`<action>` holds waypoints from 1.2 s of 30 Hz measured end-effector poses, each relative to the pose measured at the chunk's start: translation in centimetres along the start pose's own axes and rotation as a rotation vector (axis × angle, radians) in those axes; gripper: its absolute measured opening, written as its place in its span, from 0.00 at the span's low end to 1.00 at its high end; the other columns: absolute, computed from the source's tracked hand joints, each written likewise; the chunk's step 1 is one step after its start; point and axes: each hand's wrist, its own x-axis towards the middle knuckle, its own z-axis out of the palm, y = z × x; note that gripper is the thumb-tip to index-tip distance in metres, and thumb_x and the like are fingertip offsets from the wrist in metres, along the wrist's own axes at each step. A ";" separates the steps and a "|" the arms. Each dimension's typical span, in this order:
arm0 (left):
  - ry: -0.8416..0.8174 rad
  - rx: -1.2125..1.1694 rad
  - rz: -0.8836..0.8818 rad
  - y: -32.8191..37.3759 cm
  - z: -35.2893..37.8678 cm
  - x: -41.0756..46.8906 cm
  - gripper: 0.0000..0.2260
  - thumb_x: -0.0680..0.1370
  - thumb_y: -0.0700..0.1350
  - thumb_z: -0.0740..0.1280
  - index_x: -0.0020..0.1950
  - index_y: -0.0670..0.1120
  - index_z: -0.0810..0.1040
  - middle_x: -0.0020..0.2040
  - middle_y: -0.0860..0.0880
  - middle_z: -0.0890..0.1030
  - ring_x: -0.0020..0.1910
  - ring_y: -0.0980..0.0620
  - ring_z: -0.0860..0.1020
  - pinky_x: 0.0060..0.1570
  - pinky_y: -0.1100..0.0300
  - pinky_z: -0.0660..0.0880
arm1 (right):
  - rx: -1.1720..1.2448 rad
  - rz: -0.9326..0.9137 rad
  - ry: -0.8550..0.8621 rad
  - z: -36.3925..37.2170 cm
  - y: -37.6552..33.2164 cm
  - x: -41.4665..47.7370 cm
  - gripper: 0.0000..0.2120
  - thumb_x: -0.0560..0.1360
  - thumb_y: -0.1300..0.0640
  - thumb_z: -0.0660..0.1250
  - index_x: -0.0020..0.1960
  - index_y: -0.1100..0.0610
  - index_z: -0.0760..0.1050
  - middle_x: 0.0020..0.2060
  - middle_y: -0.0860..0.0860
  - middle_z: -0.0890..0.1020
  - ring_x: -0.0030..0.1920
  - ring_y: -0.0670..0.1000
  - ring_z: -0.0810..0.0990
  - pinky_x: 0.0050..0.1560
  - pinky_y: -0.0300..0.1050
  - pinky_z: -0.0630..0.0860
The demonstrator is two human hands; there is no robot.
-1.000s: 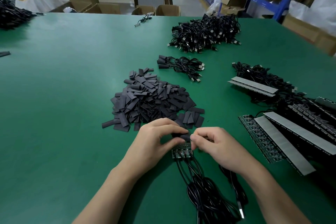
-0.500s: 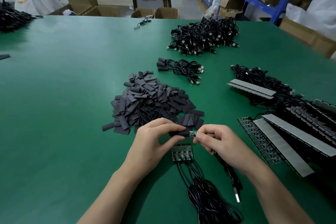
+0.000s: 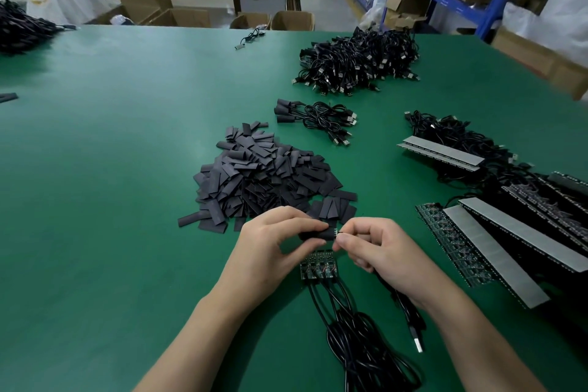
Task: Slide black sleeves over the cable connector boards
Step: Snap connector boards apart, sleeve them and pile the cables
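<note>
black sleeve [image 3: 315,235] | left hand [image 3: 270,242] pinches | right hand [image 3: 381,251] apparently pinches board [image 3: 334,231]

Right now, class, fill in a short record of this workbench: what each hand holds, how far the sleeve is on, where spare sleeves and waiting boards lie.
Left hand: pinches the black sleeve
Right hand: pinches the connector board at its cable end
Sleeve progress: mostly over the board; a small bit shows at its right end
Spare sleeves: loose pile just beyond the hands
Waiting boards: row of bare ones on the table, below the hands
Sleeved cables: small bundle beyond the pile
</note>
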 end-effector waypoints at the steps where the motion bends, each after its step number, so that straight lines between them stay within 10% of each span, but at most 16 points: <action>1: -0.003 0.007 0.014 -0.1 0.0 0.0 0.09 0.75 0.46 0.77 0.55 0.47 0.87 0.49 0.54 0.84 0.50 0.60 0.82 0.53 0.64 0.78 | -0.009 0.003 -0.004 0.0 0.0 0.0 0.15 0.73 0.39 0.67 0.43 0.49 0.83 0.28 0.47 0.72 0.32 0.50 0.67 0.37 0.50 0.64; 36: 0.223 0.126 -0.046 0.3 0.9 0.0 0.11 0.79 0.47 0.74 0.60 0.47 0.86 0.51 0.56 0.86 0.47 0.59 0.84 0.47 0.57 0.81 | 0.091 0.067 -0.013 0.8 -1.2 -0.1 0.14 0.85 0.56 0.62 0.48 0.46 0.85 0.35 0.55 0.86 0.32 0.49 0.81 0.36 0.38 0.73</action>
